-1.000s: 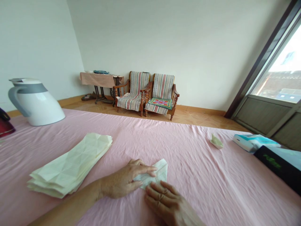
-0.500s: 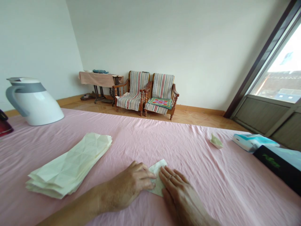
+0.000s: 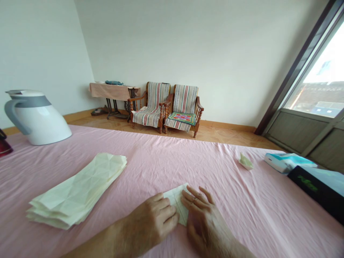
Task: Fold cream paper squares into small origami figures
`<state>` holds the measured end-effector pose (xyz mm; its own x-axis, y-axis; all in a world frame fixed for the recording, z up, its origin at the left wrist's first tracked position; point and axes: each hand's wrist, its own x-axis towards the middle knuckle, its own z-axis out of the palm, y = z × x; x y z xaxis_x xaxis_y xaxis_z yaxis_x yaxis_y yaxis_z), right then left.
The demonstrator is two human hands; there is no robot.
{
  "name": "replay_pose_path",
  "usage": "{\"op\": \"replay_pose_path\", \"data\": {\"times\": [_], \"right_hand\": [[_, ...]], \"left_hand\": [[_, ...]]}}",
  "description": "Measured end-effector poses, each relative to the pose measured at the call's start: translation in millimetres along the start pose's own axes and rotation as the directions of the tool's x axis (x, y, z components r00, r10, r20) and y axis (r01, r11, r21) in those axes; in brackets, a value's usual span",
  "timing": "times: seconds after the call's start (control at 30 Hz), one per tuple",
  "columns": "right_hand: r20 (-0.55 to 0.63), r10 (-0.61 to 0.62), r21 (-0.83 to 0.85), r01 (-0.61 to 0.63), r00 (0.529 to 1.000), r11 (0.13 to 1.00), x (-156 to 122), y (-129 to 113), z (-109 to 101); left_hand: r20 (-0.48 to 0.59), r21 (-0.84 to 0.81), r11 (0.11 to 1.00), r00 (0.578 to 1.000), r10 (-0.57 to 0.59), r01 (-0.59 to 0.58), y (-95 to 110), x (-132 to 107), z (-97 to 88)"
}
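Note:
A small folded sheet of pale paper lies on the pink cloth between my two hands. My left hand has its fingers curled over the paper's left edge; its thumb is hidden. On the right edge rests my right hand, fingers stretched out and slightly apart, the fingertips touching the paper. A stack of pale creased paper sheets lies to the left of my left hand. Farther off to the right stands a small folded paper piece, shaped like a little boat.
A white and grey jug stands at the left, beside a dark red object cut off by the frame. At the right lie a blue and white pack and a black box. Two chairs stand beyond the pink-covered surface.
My left hand has shifted slightly, its fingers now more curled at the paper's edge. The right fingers have spread a little. More of the paper shows between the hands.

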<state>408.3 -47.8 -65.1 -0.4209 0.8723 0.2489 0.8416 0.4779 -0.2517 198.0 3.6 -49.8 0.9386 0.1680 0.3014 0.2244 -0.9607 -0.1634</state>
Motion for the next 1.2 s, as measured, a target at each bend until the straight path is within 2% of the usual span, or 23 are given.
{"op": "replay_pose_path", "data": {"times": [0.1,0.2,0.33,0.43,0.57,0.77,0.9,1.03,1.1,1.2], "right_hand": [[0.020,-0.014,0.034,0.013,1.000,0.999,0.5,1.0,-2.4],[-0.009,-0.029,0.039,0.030,1.000,0.999,0.5,3.5,-0.5],[-0.098,-0.059,-0.010,0.058,0.993,0.998,-1.5,4.6,5.5],[-0.176,-0.059,-0.028,0.055,0.983,0.998,-2.7,7.4,11.3],[-0.209,-0.079,0.018,0.084,0.975,0.996,-2.6,13.9,16.9],[-0.203,-0.107,0.093,0.127,0.973,0.987,0.8,8.5,12.7],[-0.216,-0.131,0.083,0.152,0.968,0.985,1.6,4.7,6.8],[-0.230,-0.178,0.088,0.203,0.957,0.975,-0.2,5.1,3.5],[-0.255,-0.153,0.121,0.189,0.955,0.975,-1.1,4.5,3.5],[-0.250,-0.060,0.166,0.104,0.966,0.981,-1.9,2.8,4.1]], "left_hand": [[-0.020,0.049,0.999,1.000,0.019,-0.018,-1.4,0.7,2.5],[-0.024,0.015,0.999,0.999,-0.032,0.032,-6.3,0.0,6.7],[-0.032,-0.126,0.983,0.990,-0.137,0.132,-14.2,-3.0,11.1],[-0.057,-0.281,0.939,0.973,-0.223,0.199,-17.8,-5.7,12.8],[-0.070,-0.402,0.889,0.961,-0.268,0.218,-18.7,-7.4,13.3],[0.008,-0.404,0.892,0.975,-0.221,0.205,-15.4,-7.5,8.4],[0.053,-0.395,0.895,0.977,-0.206,0.210,-10.5,-5.3,3.0],[0.053,-0.396,0.899,0.982,-0.180,0.187,-8.9,-3.5,1.3],[0.032,-0.395,0.903,0.985,-0.171,0.169,-9.3,-3.6,1.7],[0.013,-0.401,0.900,0.983,-0.182,0.172,-9.8,-4.4,2.7]]}}
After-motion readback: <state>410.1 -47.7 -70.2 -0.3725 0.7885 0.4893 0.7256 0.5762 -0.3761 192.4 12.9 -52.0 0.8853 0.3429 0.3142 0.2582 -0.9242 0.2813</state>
